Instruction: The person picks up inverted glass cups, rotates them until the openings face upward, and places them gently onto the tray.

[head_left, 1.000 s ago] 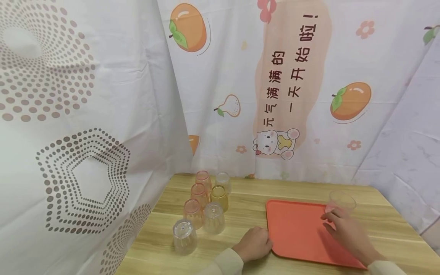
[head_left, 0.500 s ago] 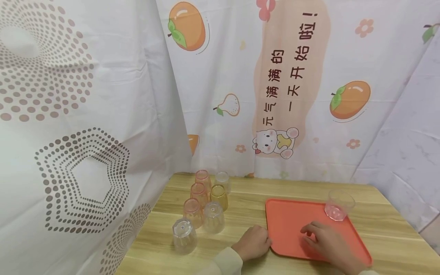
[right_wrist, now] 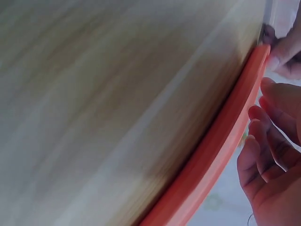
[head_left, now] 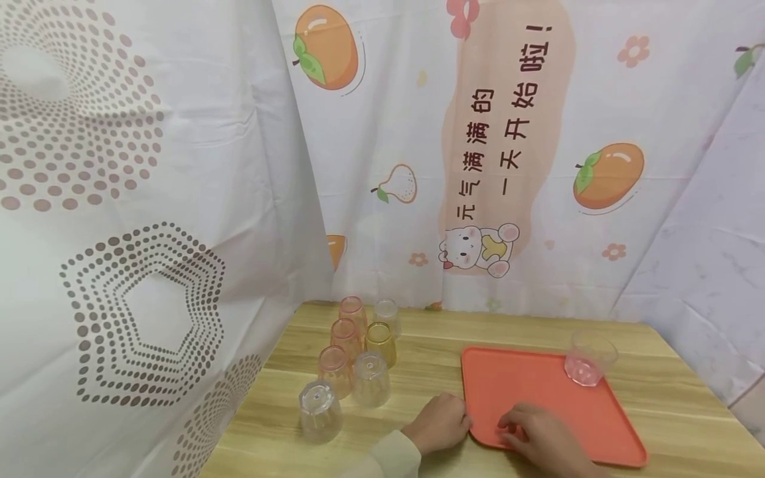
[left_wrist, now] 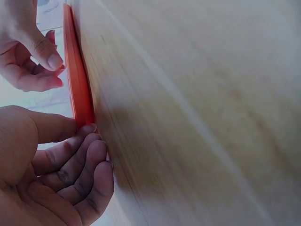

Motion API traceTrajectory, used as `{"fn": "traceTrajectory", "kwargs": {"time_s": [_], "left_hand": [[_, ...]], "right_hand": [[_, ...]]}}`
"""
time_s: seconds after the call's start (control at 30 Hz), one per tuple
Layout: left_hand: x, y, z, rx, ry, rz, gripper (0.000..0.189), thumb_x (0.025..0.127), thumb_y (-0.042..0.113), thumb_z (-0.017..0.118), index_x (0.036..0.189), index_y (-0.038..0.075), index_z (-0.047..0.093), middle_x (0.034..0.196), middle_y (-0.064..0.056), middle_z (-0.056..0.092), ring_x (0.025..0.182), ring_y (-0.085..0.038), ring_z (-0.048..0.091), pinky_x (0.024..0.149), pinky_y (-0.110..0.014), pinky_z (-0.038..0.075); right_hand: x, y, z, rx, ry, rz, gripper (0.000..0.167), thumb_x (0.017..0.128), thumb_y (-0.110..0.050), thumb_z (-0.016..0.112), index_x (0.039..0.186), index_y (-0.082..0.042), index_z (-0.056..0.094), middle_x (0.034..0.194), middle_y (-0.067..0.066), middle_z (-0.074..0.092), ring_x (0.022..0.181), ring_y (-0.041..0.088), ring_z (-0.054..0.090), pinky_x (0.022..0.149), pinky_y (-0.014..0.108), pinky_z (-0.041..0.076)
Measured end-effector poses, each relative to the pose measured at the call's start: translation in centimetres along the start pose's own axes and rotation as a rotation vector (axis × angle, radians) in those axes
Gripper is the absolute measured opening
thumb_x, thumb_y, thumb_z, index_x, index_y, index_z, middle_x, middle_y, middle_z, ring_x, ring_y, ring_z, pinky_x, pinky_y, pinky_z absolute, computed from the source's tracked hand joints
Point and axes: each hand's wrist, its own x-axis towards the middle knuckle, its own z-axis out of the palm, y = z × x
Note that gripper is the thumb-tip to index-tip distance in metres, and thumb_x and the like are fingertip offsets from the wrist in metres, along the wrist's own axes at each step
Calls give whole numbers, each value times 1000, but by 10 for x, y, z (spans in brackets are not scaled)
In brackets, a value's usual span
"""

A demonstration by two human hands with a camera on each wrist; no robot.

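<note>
A red tray [head_left: 538, 382] lies on the wooden table. My left hand [head_left: 439, 423] pinches its left rim near the front corner, thumb on one side and fingers on the other in the left wrist view. Low over the tray's front left part is my right hand [head_left: 540, 438], its fingers loosely curled and holding nothing. In the right wrist view those fingers [right_wrist: 261, 122] are beside the tray's edge. On the tray's far right corner stands a clear glass [head_left: 590, 358] with its wide rim upward.
Several glasses stand upside down at the table's left: pink ones [head_left: 336, 372], a yellow one [head_left: 380, 345] and clear ones [head_left: 320, 411]. Printed curtains [head_left: 382, 265] hang behind the table and at its sides.
My right hand has left the clear glass at the tray's far right corner and moved left and toward the front edge. The left hand keeps its place on the rim.
</note>
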Motion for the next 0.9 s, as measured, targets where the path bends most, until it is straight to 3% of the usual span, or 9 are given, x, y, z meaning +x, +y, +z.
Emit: {"fn": "traceTrajectory", "kwargs": {"time_s": [0.17, 0.5, 0.9], "left_hand": [[0, -1, -1, -10, -11, -6, 44, 98, 17, 66, 58, 17, 48, 56, 10, 40, 48, -2, 34, 45, -18, 32], [2, -3, 2, -14, -9, -1, 44, 99, 19, 66, 58, 18, 50, 54, 11, 41, 47, -2, 37, 45, -17, 32], [-5, -8, -9, 25, 13, 36, 41, 97, 21, 66, 59, 19, 49, 55, 12, 40, 49, -2, 37, 48, -18, 32]], "right_hand": [[9, -9, 11, 41, -58, -3, 8, 88, -31, 82, 87, -28, 74, 81, -27, 53, 71, -6, 48, 60, 24, 46], [12, -17, 21, 104, -51, -74, 13, 84, -20, 85, 86, -25, 73, 82, -25, 54, 72, -7, 48, 59, 22, 45], [10, -21, 25, 55, -6, -103, 21, 81, -15, 87, 83, -25, 68, 81, -23, 52, 71, -7, 46, 57, 22, 43]]}}
